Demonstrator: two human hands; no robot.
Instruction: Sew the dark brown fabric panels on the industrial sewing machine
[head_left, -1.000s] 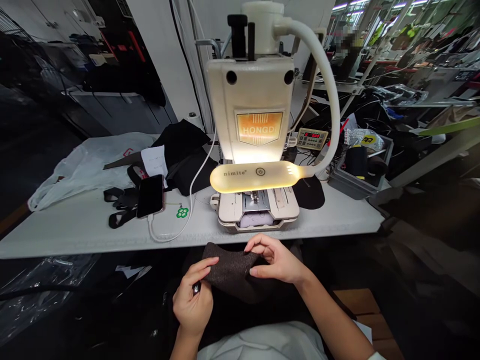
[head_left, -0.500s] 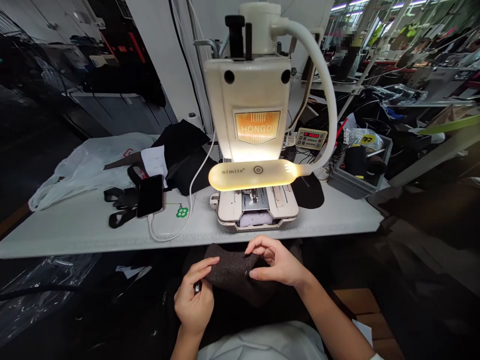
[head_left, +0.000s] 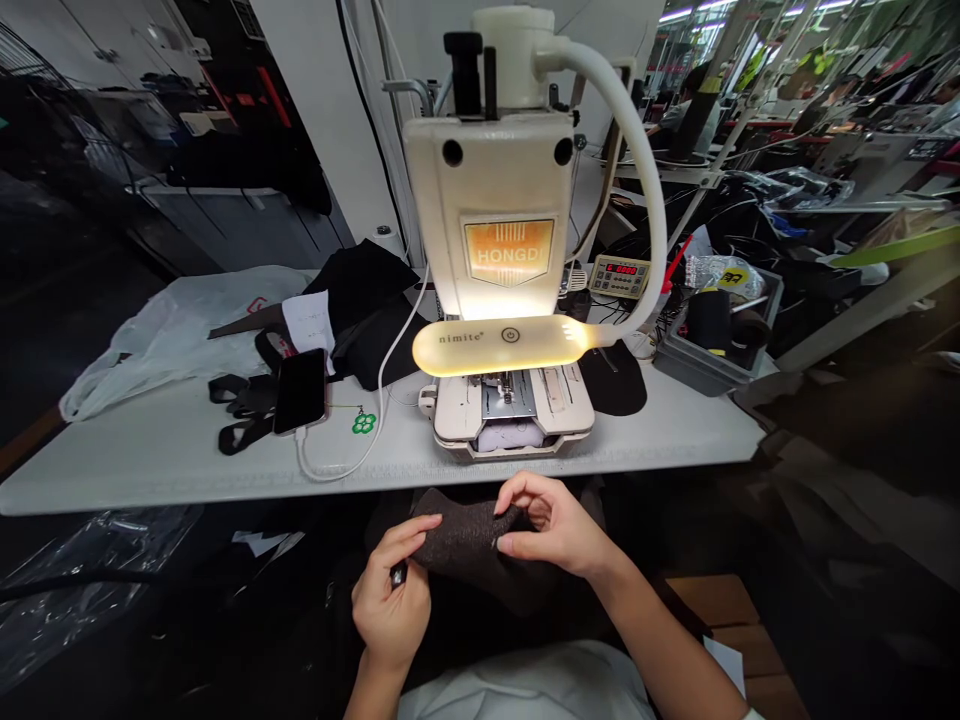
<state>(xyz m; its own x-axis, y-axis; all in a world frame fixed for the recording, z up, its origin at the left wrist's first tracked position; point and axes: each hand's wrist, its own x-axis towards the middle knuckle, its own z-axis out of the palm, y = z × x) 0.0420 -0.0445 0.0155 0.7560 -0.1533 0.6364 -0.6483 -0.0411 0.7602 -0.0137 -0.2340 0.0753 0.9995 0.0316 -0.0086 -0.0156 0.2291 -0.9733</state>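
Before the boxy cream sewing machine [head_left: 484, 190], the left hand [head_left: 394, 600] and right hand [head_left: 555, 525] grasp textured dark-brown fabric [head_left: 461, 540] with their fingers. A black rectangular phone [head_left: 300, 392] lies left of the machine.

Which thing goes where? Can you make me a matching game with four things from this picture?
1. Dark brown cloth
2. Black rectangular phone
3. Green flower-shaped charm
4. Grey plastic bin

A. Plugged into a thin white cable
B. Right of the tall white machine
C. Held between the left hand and right hand
D. Between the phone and the machine

Pairs: 1-C; 2-A; 3-D; 4-B
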